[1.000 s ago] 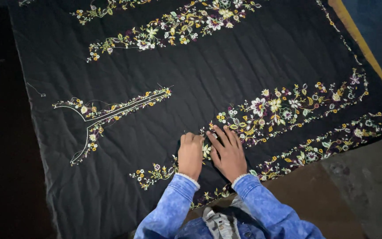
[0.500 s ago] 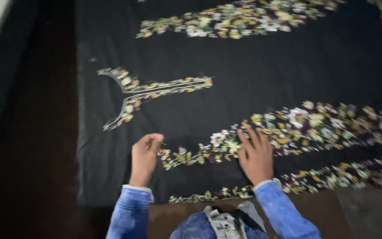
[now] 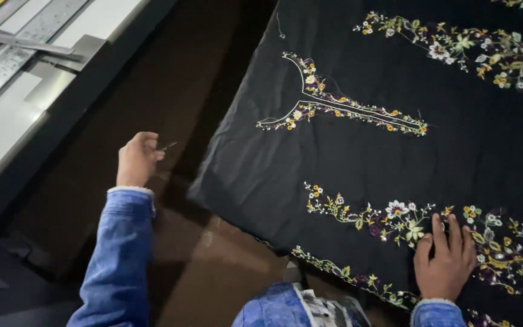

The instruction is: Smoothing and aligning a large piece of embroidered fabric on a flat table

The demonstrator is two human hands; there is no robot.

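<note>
Pressing flat on black embroidered cloth, R hand lying open w/ fingers spread over the floral border nr the lower edge, gripping nothing. Pinching something small & thin, maybe a needle, betw. fingertips, L hand mostly curled, hovering off the cloth's left edge over the dark worktop. Reaching forward, L arm in blue denim sleeve; R wrist bent back.

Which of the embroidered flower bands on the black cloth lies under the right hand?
The right hand presses on the wide flower band near the cloth's close edge, not the Y-shaped neckline motif.
</note>
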